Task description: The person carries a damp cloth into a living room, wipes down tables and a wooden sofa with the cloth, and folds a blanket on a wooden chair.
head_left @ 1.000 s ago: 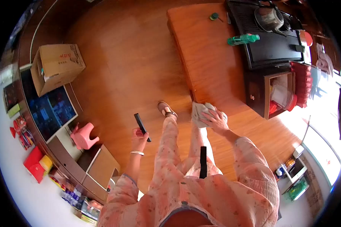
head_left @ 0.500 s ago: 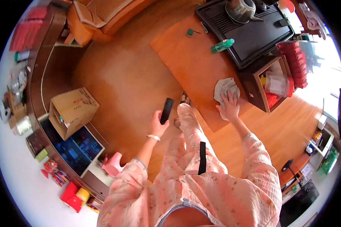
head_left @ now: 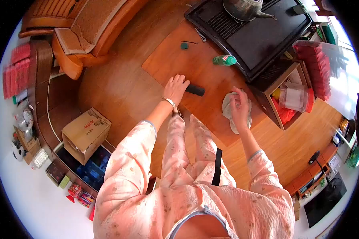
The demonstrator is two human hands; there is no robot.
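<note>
Indoors, the left hand (head_left: 175,88) curls narrowly at one end of a black remote-shaped bar (head_left: 196,90), just inside the left edge of a wooden table (head_left: 207,109); its grip cannot be confirmed. The right hand (head_left: 239,108), fingers loosely parted, is over a pale cloth (head_left: 228,108) by the near edge (contact unclear). A backward tug could drop the bar; a wide cloth sweep could knock the green bottle (head_left: 224,60) beside the black tea tray (head_left: 263,44).

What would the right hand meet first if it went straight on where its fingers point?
Past the cloth beneath it, the right hand would probably meet the bottle, though depth is unclear and it might pass above.
</note>
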